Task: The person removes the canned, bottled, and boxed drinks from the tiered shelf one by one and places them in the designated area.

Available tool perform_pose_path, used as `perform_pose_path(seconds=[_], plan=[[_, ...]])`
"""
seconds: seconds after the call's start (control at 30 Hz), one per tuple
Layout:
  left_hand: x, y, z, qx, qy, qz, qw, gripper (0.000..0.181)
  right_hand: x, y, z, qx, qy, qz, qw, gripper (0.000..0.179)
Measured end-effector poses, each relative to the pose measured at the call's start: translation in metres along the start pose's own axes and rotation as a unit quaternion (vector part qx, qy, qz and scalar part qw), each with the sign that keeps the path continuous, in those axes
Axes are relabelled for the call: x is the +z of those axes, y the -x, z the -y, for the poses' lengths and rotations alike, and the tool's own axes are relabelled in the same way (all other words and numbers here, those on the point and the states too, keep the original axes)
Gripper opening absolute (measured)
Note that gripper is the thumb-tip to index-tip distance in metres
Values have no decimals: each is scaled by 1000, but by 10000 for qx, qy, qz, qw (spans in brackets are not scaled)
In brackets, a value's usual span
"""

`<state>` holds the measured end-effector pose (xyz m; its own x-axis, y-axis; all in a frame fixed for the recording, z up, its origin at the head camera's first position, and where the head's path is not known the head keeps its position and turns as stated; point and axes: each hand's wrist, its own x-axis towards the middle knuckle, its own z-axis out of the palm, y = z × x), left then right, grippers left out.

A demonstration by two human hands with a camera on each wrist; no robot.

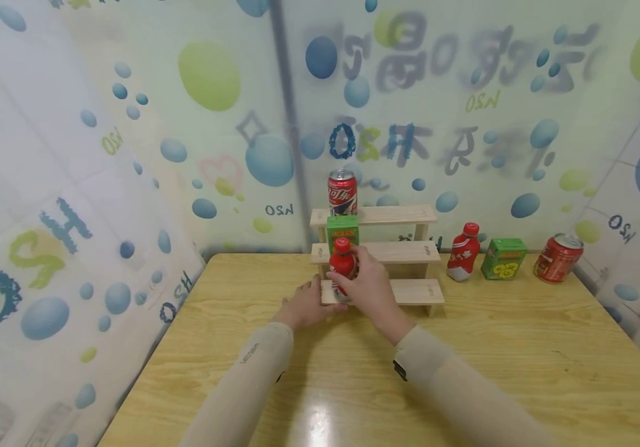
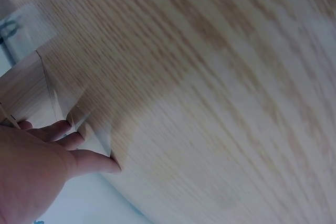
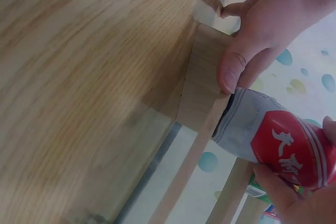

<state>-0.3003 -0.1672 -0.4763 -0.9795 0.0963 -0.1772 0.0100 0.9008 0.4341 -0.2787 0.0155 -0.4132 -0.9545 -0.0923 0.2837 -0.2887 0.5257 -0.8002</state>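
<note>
Red bottle [image 1: 343, 264] is sitting at the left end of the bottom step [image 1: 417, 291] of a wooden rack [image 1: 398, 215], pinched between the thumb and fingers of the right hand [image 1: 372, 290]. Left hand [image 1: 305, 304] has that end of the step between its thumb and fingers, right by the bottle. Green box [image 1: 343, 223] is pretty close behind. To the right there's room along the step, and the tabletop [image 1: 465, 354] stretches out in front of the rack.
</note>
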Motion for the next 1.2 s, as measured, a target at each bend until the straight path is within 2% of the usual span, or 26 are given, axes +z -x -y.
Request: perform_pose_path(seconds=[0.2,0.83,1.07,1.2], plan=[[0,0,-1,9,-5,10,10000,122,4,1,1,-13,108,-122,9999,64],[-2,2,-2,-52,-8,-5,10000,120,11,6,4,-55,76,-459,9989,63],[0,1,1,-52,-93,7,9999,125,11,15,3,116,41,-620,9980,61],[3,0,2,-46,-90,-26,9999,125,9,20,4,233,-167,-799,9964,59]])
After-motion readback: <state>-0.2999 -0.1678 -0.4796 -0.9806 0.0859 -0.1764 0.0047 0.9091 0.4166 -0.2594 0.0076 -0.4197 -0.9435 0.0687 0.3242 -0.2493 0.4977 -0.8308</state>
